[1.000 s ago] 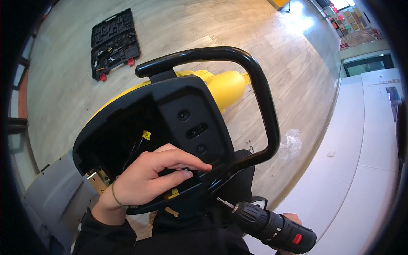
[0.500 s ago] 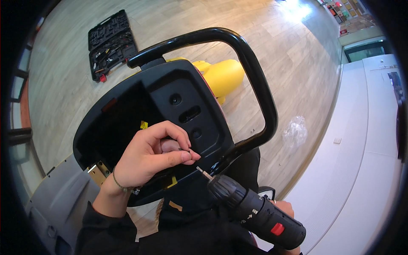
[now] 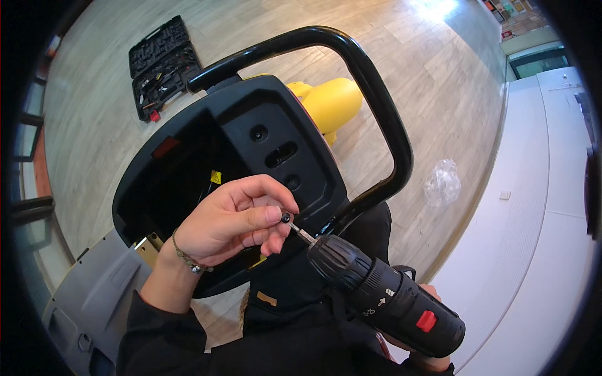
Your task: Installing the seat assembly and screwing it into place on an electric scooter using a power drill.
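My left hand [image 3: 232, 225] pinches a small black screw [image 3: 285, 218] between thumb and index finger, with the bit of a black cordless drill [image 3: 376, 291] against it. My right hand [image 3: 430, 289], mostly hidden under the drill, grips it at the lower right. Beneath both is a black moulded housing [image 3: 248, 100] with a recessed compartment, two round holes and a slot. A yellow label [image 3: 216, 177] sits in the compartment, a brass-coloured hinge [image 3: 148, 247] at its left edge. A black tube handle [image 3: 396, 150] curves around the housing's far and right sides.
An open black tool case [image 3: 157, 53] lies on the wood floor at upper left. A yellow body part [image 3: 332, 106] shows behind the housing. A crumpled clear bag [image 3: 442, 185] lies to the right, beside white panels [image 3: 527, 250]. A grey moulded panel [image 3: 88, 294] is at lower left.
My left fingers have curled into a pinch, bringing the screw to the bit. The drill has risen leftward to meet it. The housing sits higher in the picture.
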A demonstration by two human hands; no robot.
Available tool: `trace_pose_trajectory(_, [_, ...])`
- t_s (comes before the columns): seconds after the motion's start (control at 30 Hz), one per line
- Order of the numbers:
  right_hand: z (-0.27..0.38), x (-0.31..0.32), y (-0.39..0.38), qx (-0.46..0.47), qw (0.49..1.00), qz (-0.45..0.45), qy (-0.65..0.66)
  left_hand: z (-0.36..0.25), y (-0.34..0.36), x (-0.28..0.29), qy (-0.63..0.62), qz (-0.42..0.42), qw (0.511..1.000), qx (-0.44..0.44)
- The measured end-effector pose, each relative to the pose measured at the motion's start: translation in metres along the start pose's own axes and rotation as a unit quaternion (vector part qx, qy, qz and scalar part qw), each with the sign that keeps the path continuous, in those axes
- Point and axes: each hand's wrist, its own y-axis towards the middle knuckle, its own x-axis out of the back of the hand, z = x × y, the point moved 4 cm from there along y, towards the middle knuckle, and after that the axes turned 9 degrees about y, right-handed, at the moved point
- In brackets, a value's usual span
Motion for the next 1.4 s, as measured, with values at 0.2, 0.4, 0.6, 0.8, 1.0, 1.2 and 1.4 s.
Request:
trace_pose_trajectory(0.2, [0.003, 0.001, 0.003, 0.058, 0.998, -0.027, -0.013, -0.002, 0.0, -0.002, 0.059, 0.006, 0.998, -0.002])
trace_pose_trajectory(0.4, [-0.001, 0.004, 0.004, 0.059, 0.995, -0.02, 0.079, -0.005, -0.001, 0.001, 0.082, 0.0, 0.997, -0.007])
trace_pose_trajectory(0.6, [0.003, 0.008, 0.004, 0.002, 0.999, 0.031, 0.016, -0.006, -0.002, 0.001, 0.154, -0.003, 0.988, -0.003])
trace_pose_trajectory(0.8, [0.012, 0.016, 0.014, 0.013, 0.997, 0.049, 0.064, -0.008, -0.002, 0.0, 0.187, 0.0, 0.982, -0.01])
trace_pose_trajectory(1.0, [0.019, 0.027, 0.02, 0.081, 0.982, 0.059, 0.159, -0.005, -0.002, -0.001, 0.158, 0.019, 0.987, 0.008])
trace_pose_trajectory(1.2, [0.019, 0.034, 0.026, 0.11, 0.979, 0.065, 0.157, -0.004, 0.001, -0.002, 0.189, -0.014, 0.982, -0.014])
trace_pose_trajectory(1.4, [0.024, 0.035, 0.031, 0.13, 0.977, 0.068, 0.155, -0.004, -0.002, -0.004, 0.248, -0.059, 0.965, -0.055])
